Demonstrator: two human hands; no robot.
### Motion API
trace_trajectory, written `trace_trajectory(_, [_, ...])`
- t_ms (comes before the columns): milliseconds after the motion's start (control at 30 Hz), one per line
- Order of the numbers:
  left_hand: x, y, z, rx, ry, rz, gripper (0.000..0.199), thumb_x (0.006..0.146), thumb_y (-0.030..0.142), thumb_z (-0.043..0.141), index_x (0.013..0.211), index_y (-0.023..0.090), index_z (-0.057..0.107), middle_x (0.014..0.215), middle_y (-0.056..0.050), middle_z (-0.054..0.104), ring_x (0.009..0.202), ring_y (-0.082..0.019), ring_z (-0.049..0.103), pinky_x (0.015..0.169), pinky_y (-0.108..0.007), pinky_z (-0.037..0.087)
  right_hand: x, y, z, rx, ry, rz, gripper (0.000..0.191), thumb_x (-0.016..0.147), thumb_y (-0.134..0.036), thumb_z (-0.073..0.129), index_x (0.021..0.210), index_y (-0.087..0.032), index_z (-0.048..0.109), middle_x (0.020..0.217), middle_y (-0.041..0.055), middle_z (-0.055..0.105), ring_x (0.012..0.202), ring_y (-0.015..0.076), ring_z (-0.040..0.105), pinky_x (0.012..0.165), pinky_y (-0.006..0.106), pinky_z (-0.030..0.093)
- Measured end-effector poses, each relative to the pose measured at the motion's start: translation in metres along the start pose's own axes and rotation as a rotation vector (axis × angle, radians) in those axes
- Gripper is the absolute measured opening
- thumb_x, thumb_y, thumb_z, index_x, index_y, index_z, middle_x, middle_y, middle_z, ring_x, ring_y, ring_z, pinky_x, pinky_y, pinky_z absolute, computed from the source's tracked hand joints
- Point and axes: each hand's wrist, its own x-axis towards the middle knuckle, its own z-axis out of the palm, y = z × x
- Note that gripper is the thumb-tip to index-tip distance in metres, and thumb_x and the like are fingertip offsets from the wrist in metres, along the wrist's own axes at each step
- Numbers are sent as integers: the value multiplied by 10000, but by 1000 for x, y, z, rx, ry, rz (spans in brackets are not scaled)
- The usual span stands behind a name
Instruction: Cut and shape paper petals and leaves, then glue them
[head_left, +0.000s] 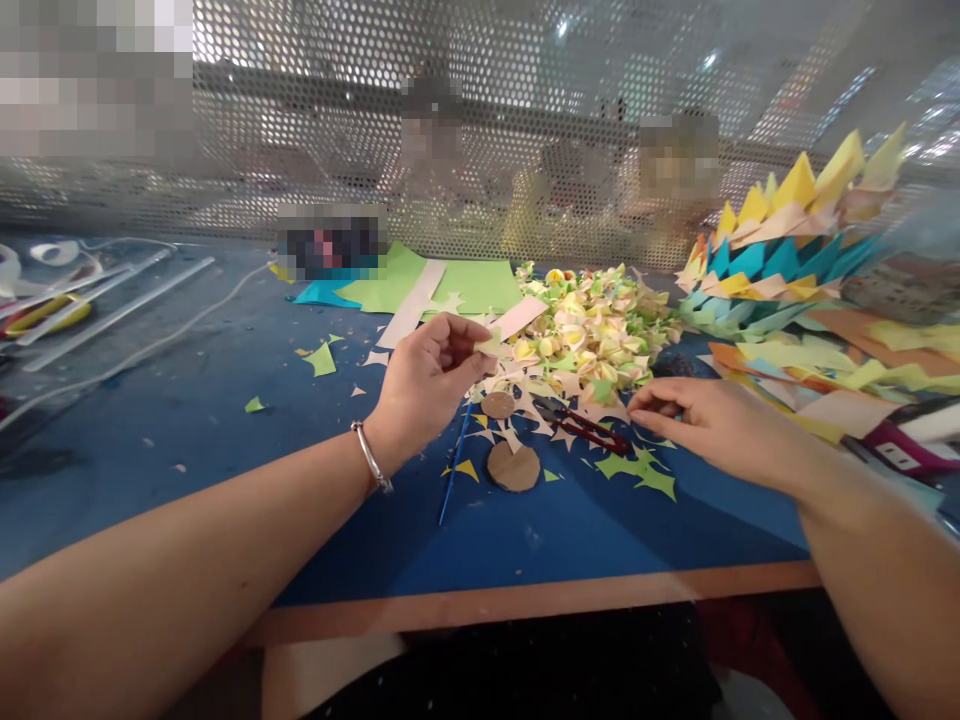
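My left hand (pixel 431 375), with a silver bangle on its wrist, pinches a small pale yellow-green paper piece (pixel 491 344) between thumb and fingers above the table. My right hand (pixel 694 415) hovers low at the right edge of the paper scraps, its thumb and fingers closed together. Whatever its fingertips may hold is too small to make out. Dark red thread snips (pixel 596 432) lie between the hands. Below them are a round cardboard disc (pixel 514 468) and a smaller disc (pixel 498 405). Beside the discs rests a thin blue stick (pixel 454 470).
Behind the hands rises a heap of small folded paper pieces (pixel 592 325). Green paper sheets (pixel 457 285) lie to its left. Spiky paper strips are stacked (pixel 787 240) at right. A white cable (pixel 165 345) crosses the left side. A perforated metal screen (pixel 487 130) closes off the back.
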Motion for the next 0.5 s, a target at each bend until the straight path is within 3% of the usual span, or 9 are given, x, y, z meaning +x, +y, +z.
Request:
trace_trajectory(200, [2,-1,0,-13,26,-11,146,765,127,672,898,161,625,740,-10,650,693,-124,668,676,-262,564,3,0,9,-24,38,-95,264,921,-412,541,1023,-252,723,939,34,732,706,169,662,609,293,488])
trace_trajectory(367, [2,-1,-1,-8,27,-12,143,763,138,679,893,167,626,733,-9,650,691,-125,667,673,-262,564,1,-8,14,-30,78,-140,302,934,-410,524,1111,-261,718,1030,39,730,574,133,605,541,291,488])
trace_trajectory(433, [2,-1,-1,1,29,-10,152,752,137,688,888,169,629,728,-5,645,682,-119,657,659,-253,560,0,-12,18,-41,106,-199,312,947,-404,500,1119,-262,719,1102,53,726,714,176,667,623,322,534])
trace_trajectory(500, [2,-1,-1,6,27,-8,152,750,138,689,886,169,628,730,-5,646,681,-118,654,658,-252,560,-1,-16,22,-59,141,-275,321,963,-389,477,1119,-247,719,1149,73,721,971,240,684,800,389,558])
